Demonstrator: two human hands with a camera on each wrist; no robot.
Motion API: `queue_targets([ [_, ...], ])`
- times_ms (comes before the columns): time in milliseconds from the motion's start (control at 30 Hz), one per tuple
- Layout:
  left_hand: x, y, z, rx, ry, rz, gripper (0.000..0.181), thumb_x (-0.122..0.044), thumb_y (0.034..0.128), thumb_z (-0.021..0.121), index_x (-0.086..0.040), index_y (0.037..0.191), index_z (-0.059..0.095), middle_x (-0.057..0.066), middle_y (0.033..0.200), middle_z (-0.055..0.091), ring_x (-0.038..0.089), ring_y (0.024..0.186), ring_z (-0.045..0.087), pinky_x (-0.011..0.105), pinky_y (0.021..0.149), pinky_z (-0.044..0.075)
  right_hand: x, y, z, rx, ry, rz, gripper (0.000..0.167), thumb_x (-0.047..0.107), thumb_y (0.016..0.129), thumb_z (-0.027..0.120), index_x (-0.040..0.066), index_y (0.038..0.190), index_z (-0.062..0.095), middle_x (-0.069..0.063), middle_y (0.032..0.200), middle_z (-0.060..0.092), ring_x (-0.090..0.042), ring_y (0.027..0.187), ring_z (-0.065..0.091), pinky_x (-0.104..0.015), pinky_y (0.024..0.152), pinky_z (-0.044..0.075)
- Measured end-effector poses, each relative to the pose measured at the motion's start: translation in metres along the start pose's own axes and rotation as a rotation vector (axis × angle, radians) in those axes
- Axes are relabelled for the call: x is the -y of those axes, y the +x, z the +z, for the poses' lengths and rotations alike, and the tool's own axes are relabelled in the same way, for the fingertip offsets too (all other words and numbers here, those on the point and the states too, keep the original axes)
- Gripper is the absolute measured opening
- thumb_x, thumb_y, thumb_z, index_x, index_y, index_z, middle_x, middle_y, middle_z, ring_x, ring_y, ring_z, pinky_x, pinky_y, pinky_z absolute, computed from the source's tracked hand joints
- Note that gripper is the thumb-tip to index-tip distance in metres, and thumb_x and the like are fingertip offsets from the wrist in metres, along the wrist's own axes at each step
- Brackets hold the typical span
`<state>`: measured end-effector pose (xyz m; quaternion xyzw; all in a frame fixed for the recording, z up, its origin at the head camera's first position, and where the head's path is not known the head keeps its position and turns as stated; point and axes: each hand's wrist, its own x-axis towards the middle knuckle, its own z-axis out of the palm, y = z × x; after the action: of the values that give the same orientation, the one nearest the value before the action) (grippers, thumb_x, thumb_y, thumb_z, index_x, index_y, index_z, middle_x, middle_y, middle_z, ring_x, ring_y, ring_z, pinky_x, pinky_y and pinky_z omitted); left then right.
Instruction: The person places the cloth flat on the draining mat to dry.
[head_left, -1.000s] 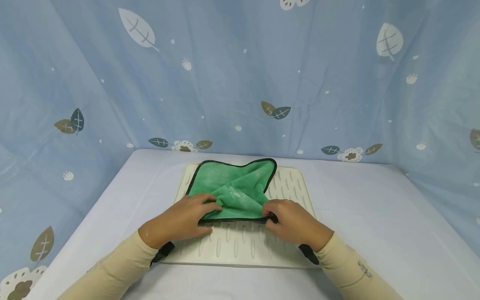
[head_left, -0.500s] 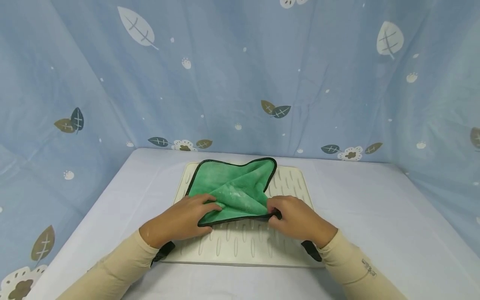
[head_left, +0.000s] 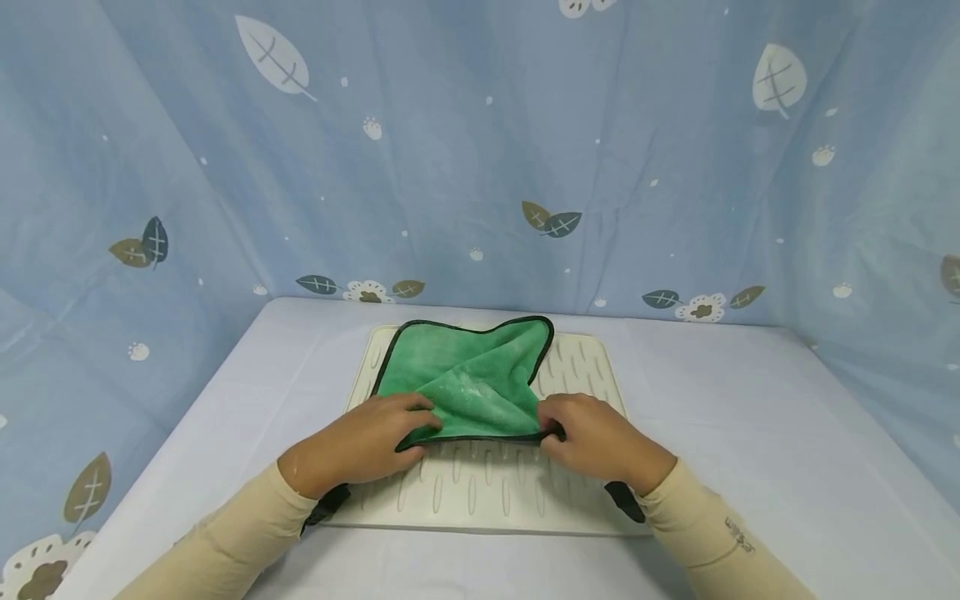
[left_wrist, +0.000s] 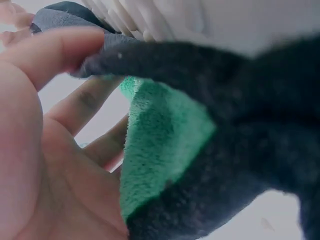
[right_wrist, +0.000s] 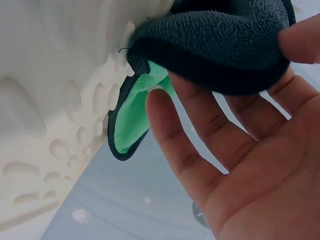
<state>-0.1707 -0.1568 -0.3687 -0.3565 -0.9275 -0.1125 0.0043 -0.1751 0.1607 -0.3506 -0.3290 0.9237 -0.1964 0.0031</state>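
A green plush towel (head_left: pixel 480 379) with black edging and a dark grey underside lies creased over a cream ribbed mat (head_left: pixel 480 496) in the head view. Whitish smudges mark its middle. My left hand (head_left: pixel 367 442) pinches the near left part of the edge; in the left wrist view, thumb and fingers lie on either side of the towel's border (left_wrist: pixel 165 60). The near right corner is pinched in my right hand (head_left: pixel 596 437), lifted off the mat. Its dark underside (right_wrist: pixel 215 50) curls between thumb and fingers in the right wrist view.
The mat sits on a white-covered table (head_left: pixel 720 400). A pale blue curtain (head_left: pixel 465 150) printed with leaves and flowers hangs behind and along both sides. Black straps (head_left: pixel 624 502) show at both wrists, beside beige sleeves (head_left: pixel 697 533).
My right hand has shifted slightly right with the towel's corner. My left fingers have drawn toward the thumb at the near edge, and the bunched fold beside them has flattened out.
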Motion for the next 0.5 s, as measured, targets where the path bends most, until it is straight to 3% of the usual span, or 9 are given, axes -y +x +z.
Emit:
queue_targets([
  [133, -0.0002, -0.0003, -0.0009, -0.027, 0.001, 0.018, 0.024, -0.018, 0.0973, 0.063, -0.014, 0.119, 0.072, 0.009, 0.13, 0.064, 0.028, 0.119, 0.063, 0.048, 0.098, 0.051, 0.0006, -0.0004, 0.002, 0.025, 0.001, -0.034, 0.011, 0.01, 0.085, 0.064, 0.022, 0.087, 0.066, 0.014, 0.083, 0.06, -0.003, 0.074, 0.054, -0.025, 0.069, 0.047],
  [267, -0.0005, -0.0005, -0.0003, -0.043, 0.003, 0.034, 0.023, -0.016, 0.0995, 0.059, -0.011, 0.118, 0.072, 0.009, 0.127, 0.065, 0.027, 0.119, 0.063, 0.047, 0.099, 0.051, 0.0006, -0.0009, 0.0056, 0.087, 0.027, -0.063, 0.009, 0.018, 0.088, 0.069, 0.02, 0.097, 0.07, 0.012, 0.095, 0.066, -0.005, 0.087, 0.06, -0.029, 0.08, 0.051],
  [500, -0.0043, 0.0007, -0.002, -0.062, 0.013, 0.023, 0.025, -0.018, 0.1027, 0.053, -0.015, 0.119, 0.071, 0.002, 0.122, 0.068, 0.021, 0.117, 0.064, 0.047, 0.095, 0.051, 0.0054, -0.002, 0.0094, 0.111, 0.035, -0.093, 0.027, 0.026, 0.088, 0.076, 0.016, 0.113, 0.071, 0.007, 0.109, 0.068, -0.008, 0.099, 0.063, -0.03, 0.087, 0.053],
])
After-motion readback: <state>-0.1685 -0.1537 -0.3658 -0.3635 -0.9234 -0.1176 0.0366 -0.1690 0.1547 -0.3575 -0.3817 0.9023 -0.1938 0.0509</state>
